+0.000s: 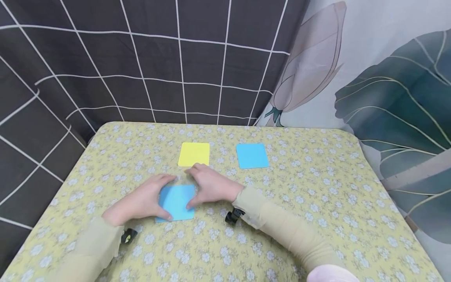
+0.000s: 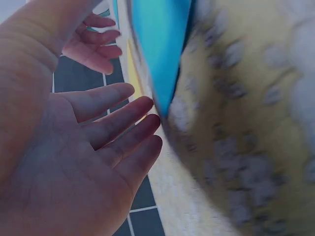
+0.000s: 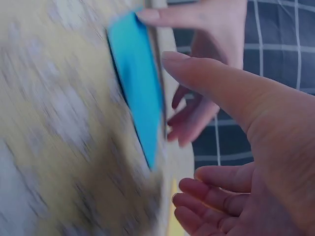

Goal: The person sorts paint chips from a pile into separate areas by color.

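A blue square lies flat on the flowered cloth near the front middle. To its left is my left hand, thumb and fingers spread apart, the thumb overlapping its near left corner. My right hand flanks the other side, thumb tip at the right edge and fingers arched past the far corner. In the left wrist view the left fingers are nearly straight, with nothing in the palm. The right wrist view has the right thumb stretched toward the blue square and the other fingers loosely bent.
Farther back on the flowered table lie a yellow square and another blue square, side by side with a gap. A dark gridded curtain hangs behind, and a leaf-patterned curtain hangs at the right.
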Demonstrator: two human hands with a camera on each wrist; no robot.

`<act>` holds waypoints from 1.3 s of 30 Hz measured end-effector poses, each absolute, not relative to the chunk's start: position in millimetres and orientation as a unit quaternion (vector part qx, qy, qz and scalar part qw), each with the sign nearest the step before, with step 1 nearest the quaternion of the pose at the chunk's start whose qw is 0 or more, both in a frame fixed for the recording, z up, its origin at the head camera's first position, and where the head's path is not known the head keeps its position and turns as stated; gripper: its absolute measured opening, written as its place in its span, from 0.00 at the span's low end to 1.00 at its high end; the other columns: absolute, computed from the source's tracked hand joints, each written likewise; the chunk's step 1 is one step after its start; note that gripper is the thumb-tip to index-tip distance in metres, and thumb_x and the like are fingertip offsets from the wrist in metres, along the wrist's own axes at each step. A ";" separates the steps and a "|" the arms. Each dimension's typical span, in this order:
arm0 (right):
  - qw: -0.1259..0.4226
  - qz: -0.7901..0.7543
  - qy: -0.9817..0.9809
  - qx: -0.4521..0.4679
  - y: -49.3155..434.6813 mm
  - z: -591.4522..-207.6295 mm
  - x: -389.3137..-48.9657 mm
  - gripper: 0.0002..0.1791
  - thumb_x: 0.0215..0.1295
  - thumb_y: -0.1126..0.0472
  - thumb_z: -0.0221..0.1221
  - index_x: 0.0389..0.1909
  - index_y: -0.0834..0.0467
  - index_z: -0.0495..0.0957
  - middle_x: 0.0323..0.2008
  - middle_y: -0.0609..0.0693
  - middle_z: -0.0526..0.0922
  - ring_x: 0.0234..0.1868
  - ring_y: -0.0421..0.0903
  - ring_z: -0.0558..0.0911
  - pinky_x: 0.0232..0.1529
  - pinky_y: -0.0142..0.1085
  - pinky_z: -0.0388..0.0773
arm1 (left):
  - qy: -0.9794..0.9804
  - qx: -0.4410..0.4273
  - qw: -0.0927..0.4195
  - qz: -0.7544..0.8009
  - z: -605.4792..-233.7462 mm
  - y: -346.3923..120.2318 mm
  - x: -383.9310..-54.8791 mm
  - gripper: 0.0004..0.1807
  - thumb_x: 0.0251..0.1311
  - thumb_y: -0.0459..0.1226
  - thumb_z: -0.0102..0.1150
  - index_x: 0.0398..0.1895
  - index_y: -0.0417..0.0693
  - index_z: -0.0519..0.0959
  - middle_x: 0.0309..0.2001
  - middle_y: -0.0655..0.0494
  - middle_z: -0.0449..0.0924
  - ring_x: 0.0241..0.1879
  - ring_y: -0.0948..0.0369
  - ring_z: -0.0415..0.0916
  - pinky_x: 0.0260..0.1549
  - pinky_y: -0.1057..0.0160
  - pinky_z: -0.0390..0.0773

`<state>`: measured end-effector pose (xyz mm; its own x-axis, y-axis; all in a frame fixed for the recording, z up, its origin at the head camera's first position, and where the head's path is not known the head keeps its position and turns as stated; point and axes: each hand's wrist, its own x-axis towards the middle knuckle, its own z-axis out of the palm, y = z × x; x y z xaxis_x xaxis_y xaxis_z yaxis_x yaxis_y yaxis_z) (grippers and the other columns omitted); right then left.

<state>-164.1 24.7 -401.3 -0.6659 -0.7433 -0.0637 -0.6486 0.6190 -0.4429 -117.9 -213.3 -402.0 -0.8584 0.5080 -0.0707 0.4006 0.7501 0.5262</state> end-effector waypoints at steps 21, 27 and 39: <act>0.096 -0.141 0.891 -0.420 19.1 -407.5 -133.7 0.63 0.38 0.37 0.80 0.73 0.62 0.65 0.51 0.48 0.69 0.50 0.43 0.67 0.49 0.28 0.71 | 0.926 0.251 0.080 0.272 -411.6 -206.8 -113.0 0.53 0.40 0.51 0.84 0.70 0.37 0.71 0.61 0.46 0.72 0.57 0.48 0.72 0.54 0.44 0.76; 0.079 -0.143 0.888 -0.430 23.9 -406.5 -133.5 0.65 0.37 0.37 0.80 0.74 0.64 0.63 0.46 0.47 0.66 0.47 0.43 0.65 0.45 0.26 0.69 | 0.930 0.244 0.074 0.267 -408.3 -197.0 -116.4 0.50 0.44 0.48 0.83 0.70 0.36 0.72 0.60 0.47 0.73 0.57 0.49 0.72 0.55 0.44 0.76; 0.094 -0.199 0.905 -0.364 48.5 -403.8 -133.1 0.67 0.33 0.36 0.82 0.71 0.66 0.63 0.54 0.52 0.69 0.50 0.43 0.70 0.51 0.29 0.74 | 0.922 0.228 0.014 0.313 -406.3 -172.3 -129.5 0.32 0.59 0.34 0.73 0.67 0.38 0.75 0.54 0.46 0.78 0.45 0.54 0.76 0.44 0.52 0.81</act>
